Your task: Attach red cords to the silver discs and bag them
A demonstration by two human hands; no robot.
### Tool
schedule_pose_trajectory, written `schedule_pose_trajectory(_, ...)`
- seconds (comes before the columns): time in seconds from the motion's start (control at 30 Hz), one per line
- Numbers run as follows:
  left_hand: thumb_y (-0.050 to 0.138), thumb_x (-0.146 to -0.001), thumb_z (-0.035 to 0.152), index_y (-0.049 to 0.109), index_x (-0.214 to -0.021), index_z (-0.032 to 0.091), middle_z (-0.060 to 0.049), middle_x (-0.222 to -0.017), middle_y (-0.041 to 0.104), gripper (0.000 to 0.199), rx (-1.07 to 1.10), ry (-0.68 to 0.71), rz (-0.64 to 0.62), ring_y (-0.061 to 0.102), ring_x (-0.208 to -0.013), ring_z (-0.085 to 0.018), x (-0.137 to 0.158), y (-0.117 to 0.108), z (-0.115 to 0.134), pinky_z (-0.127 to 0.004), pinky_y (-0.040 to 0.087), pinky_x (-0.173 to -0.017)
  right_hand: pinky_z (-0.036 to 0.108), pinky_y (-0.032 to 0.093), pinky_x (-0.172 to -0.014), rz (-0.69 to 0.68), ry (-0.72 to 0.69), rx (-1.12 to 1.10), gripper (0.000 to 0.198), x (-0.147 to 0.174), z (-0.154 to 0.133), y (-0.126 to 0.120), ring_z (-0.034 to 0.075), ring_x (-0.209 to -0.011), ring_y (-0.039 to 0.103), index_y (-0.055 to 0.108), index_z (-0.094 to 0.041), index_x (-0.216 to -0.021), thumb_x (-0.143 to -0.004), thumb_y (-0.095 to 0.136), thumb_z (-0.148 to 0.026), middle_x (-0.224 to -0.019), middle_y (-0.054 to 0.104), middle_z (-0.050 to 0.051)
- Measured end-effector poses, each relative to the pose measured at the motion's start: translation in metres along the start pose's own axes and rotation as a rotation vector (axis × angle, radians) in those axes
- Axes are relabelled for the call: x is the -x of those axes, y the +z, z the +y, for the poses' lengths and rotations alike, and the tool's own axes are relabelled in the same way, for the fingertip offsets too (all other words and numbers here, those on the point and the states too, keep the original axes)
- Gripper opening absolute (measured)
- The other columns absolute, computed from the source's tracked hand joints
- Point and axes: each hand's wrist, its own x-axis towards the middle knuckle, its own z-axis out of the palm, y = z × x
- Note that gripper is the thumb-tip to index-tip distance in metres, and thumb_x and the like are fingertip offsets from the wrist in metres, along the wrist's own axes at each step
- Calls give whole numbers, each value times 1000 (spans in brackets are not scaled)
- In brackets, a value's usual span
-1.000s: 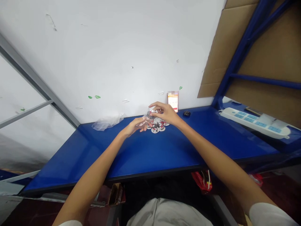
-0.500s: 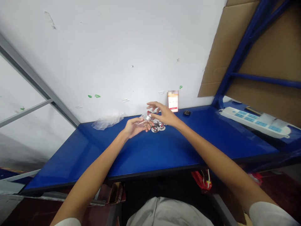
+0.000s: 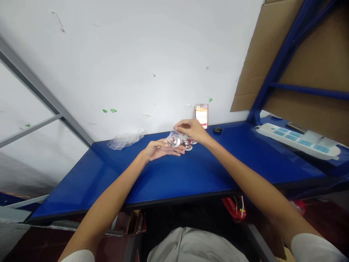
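The left hand [image 3: 156, 150] holds a small clear bag [image 3: 167, 148], thumb on top and the other fingers spread out under it. A round silver piece [image 3: 176, 142] with a red spot looks to be in the bag. The right hand [image 3: 193, 130] is nearly closed, and its thumb and finger pinch the top of the bag. All this is near the back edge of the table [image 3: 174, 178], around the middle.

The phone [image 3: 201, 117] leans on the wall [image 3: 152, 47] by the back edge. Its screen has a red bar, but the words are too small to read and the top is blurred. If the red spot has letters, I can't read them.

More silver and red pieces [image 3: 188, 147] sit in a pile just beside the bag. The hands hide some, so I can't count them. A little black thing [image 3: 217, 130] sits near the back edge, right of the phone. Crumpled clear plastic [image 3: 125, 141] lies by the back left corner.

A wide stretch of blue table top lies between the hands and the front edge.
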Motion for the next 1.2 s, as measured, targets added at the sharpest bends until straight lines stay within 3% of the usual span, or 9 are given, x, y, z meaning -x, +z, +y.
schedule_pose_trajectory(0.23, 57, -86, 34, 69, -140, 8, -29, -144, 68, 61, 60, 7, 33, 70, -126, -45, -3, 4, -2, -61, 49, -108, 37, 62, -86, -136, 30, -70, 31, 3, -8, 0, 23, -97, 78, 81, -23, -114, -94, 77, -47, -109, 83, 7)
schedule_pose_trajectory(0.37, 56, -84, 36, 68, -141, 9, -28, -145, 68, 64, 98, 27, 63, 69, -128, -45, -3, 2, -1, -61, 49, -109, 36, 62, -86, -182, 104, -100, 27, 1, -5, -6, 24, -96, 77, 83, -21, -110, -87, 81, -36, -99, 83, 6)
schedule_pose_trajectory(0.47, 58, -83, 38, 70, -139, 8, -28, -146, 67, 64, 100, 41, 38, 67, -131, -46, -2, 2, -1, -62, 47, -112, 36, 62, -78, -119, 128, -32, 17, 0, -3, -9, 22, -82, 76, 85, -20, -98, -86, 79, -30, -88, 82, 6)
schedule_pose_trajectory(0.57, 63, -89, 39, 68, -145, 12, -26, -152, 63, 62, 60, 60, 45, 60, -141, -46, -4, 4, -1, -62, 44, -117, 38, 63, -82, -10, 48, 30, 14, 1, -7, -8, 23, -83, 77, 85, -21, -95, -87, 76, -28, -91, 83, 6)
schedule_pose_trajectory(0.73, 81, -90, 33, 68, -147, 20, -18, -155, 63, 60, -215, 117, 274, 55, -147, -39, -9, 1, -8, -53, 43, -120, 41, 64, -88, 104, -92, 209, 12, 5, -11, 1, 24, -89, 77, 84, -22, -94, -90, 73, -25, -99, 83, 6)
schedule_pose_trajectory(0.8, 86, -88, 32, 68, -147, 21, -17, -154, 64, 63, -302, 147, 323, 56, -147, -38, -11, 1, -12, -51, 44, -119, 41, 64, -88, 105, -110, 237, 13, 6, -10, 5, 23, -89, 77, 84, -24, -95, -90, 72, -25, -103, 83, 5)
schedule_pose_trajectory(1.0, 91, -84, 33, 68, -143, 16, -19, -135, 75, 65, -363, 143, 290, 68, -132, -36, -14, 6, -16, -55, 52, -113, 39, 64, -87, 58, -111, 139, 13, 7, -11, 11, 23, -91, 78, 83, -24, -96, -93, 72, -31, -105, 82, 5)
schedule_pose_trajectory(1.13, 81, -94, 40, 62, -148, 16, -21, -138, 73, 62, -340, 114, 283, 69, -130, -36, -14, 5, -15, -54, 55, -107, 40, 63, -86, 78, -114, 169, 13, 5, -5, 10, 23, -89, 76, 82, -24, -95, -94, 71, -31, -104, 82, 6)
schedule_pose_trajectory(1.2, 75, -97, 39, 63, -147, 18, -17, -130, 76, 56, -503, 122, 311, 71, -124, -35, -12, 2, -12, -51, 54, -106, 40, 63, -84, 82, -110, 150, 16, 4, -2, 8, 23, -87, 76, 82, -24, -99, -95, 70, -33, -102, 82, 6)
